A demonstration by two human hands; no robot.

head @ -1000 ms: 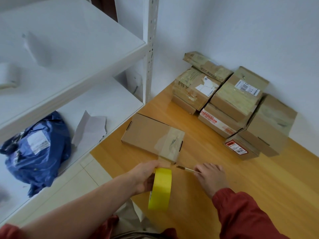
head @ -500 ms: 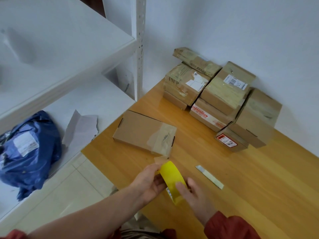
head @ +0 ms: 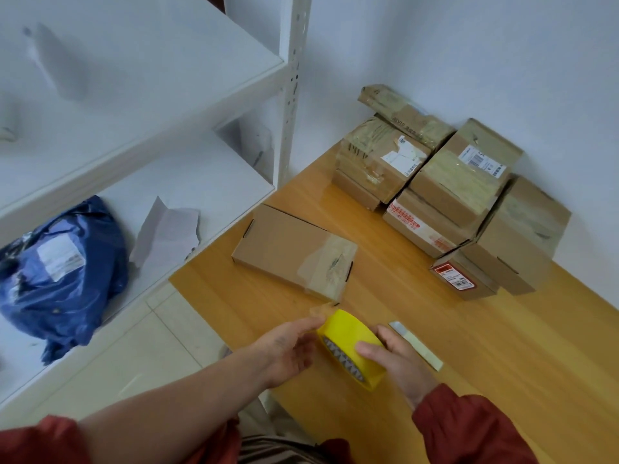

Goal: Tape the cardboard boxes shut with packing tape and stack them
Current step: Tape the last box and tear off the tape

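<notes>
Yellow tape roll (head: 351, 349), likely light, stiff and slick-faced, sits gripped by its rim between my left hand (head: 288, 353) at nine o'clock and right hand (head: 398, 360) at three, cardboard box (head: 291, 252) just beyond at twelve.

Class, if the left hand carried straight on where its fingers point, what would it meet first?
Beyond the tape roll it holds, probably the flat box at its taped end; depth is unclear.

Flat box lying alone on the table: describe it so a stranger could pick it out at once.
Start at the wooden table beside the white shelving. Near its left edge, apart from the pile of boxes against the wall, lies the flat box. Unlike them it is long, low, unlabelled and unstacked, with clear tape over one end.
</notes>
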